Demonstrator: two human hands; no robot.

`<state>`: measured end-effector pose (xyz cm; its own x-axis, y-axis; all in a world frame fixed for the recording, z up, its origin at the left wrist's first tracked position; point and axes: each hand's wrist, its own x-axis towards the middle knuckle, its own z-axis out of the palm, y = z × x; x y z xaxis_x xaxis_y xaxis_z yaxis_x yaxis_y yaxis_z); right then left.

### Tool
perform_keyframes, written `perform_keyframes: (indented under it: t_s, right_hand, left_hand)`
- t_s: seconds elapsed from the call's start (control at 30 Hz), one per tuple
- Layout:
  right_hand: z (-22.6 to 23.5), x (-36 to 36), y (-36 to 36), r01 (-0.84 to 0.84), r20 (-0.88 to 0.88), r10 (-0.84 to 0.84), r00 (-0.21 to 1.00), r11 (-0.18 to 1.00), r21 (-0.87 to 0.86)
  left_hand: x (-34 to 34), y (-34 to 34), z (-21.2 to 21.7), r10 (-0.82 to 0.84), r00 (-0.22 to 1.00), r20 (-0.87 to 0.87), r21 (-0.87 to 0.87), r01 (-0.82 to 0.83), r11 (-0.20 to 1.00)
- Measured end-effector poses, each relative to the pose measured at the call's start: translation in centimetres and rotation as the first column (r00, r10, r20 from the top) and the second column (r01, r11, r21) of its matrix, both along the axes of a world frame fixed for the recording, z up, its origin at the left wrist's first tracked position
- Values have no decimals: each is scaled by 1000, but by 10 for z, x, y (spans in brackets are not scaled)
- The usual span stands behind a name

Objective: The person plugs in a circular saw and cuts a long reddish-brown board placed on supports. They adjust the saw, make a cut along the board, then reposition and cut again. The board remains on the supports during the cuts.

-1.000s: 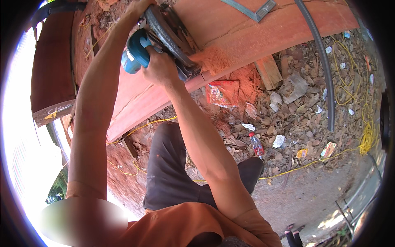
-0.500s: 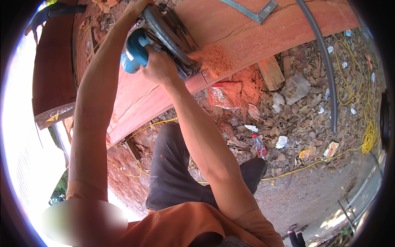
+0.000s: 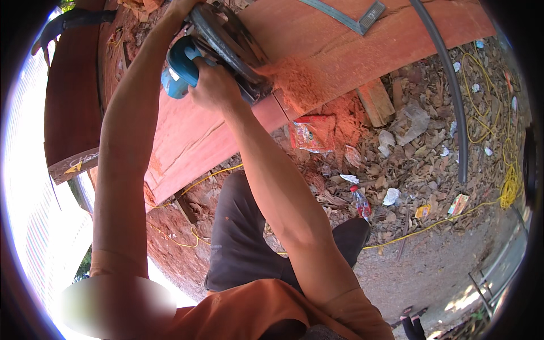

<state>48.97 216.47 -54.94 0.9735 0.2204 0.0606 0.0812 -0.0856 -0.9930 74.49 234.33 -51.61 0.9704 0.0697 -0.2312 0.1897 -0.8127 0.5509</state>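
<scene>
A circular saw (image 3: 218, 42) with a blue motor housing and handle and a dark curved guard rests on a wide reddish wooden slab (image 3: 190, 139). My right hand (image 3: 214, 86) is wrapped round its rear handle. At the top edge, my left hand (image 3: 186, 7) is on the saw's far side, its fingers mostly out of sight. A short dark cut line runs from the saw's base to the slab's near edge. Orange sawdust (image 3: 297, 85) is heaped right of the saw. Farther right on the slab lies a metal try square (image 3: 365, 21).
Below the slab, dry leaves hold a wood block (image 3: 375, 102), a red packet (image 3: 313, 134), a plastic bottle (image 3: 360, 203) and litter. A dark pipe (image 3: 453, 96) leans across the slab's right. Yellow cord (image 3: 510, 184) trails over the ground. Another person (image 3: 73, 21) is at upper left.
The saw and both my hands have shifted slightly away and left over the slab. More of the cut line shows behind the saw. The view has shifted a little.
</scene>
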Motion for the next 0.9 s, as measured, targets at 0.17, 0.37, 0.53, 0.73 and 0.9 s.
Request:
perform_keyframes:
  t_s: [0.17, 0.37, 0.53, 0.73, 0.9]
  right_hand:
    - [-1, 13, 7, 17, 45, -17, 999, 1000, 18]
    - [-3, 30, 17, 13, 39, -13, 999, 1000, -3]
    - [-3, 45, 25, 32, 55, -32, 998, 999, 2]
    - [0, 61, 31, 125, 109, -127, 986, 992, 22]
    - [4, 71, 30, -2, 0, 2, 1000, 1000, -5]
  left_hand:
    - [14, 3, 4, 88, 996, -10, 18, -88, 996]
    - [31, 13, 5, 98, 995, -7, -16, -98, 995]
    - [50, 20, 7, 87, 996, -24, -65, -89, 994]
    - [69, 30, 8, 109, 993, -48, -10, -110, 994]
    - [80, 28, 8, 118, 993, -26, 21, -118, 993]
